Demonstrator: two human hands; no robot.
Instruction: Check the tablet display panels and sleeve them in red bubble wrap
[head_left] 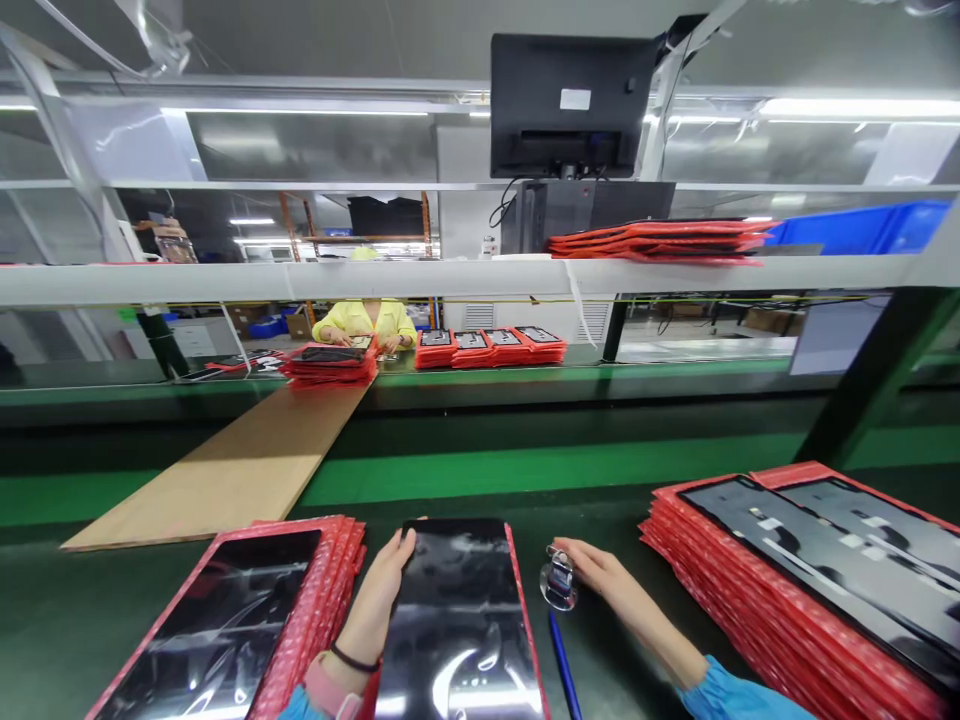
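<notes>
The dark green workbench bears everything near the hands (clock hours taken from the middle panel). Toward three o'clock, a tall stack of red bubble sleeves carries grey-backed panels; at nine, a lower red stack has a glossy dark panel on top. Between them lies the dark panel, glossy face up, long axis running twelve to six, red showing along its right edge. The left hand, forearm slanting toward one o'clock, grasps its left edge near the top. The right hand, pointing to ten, pinches a clear suction cup beside it, just above a blue pen.
</notes>
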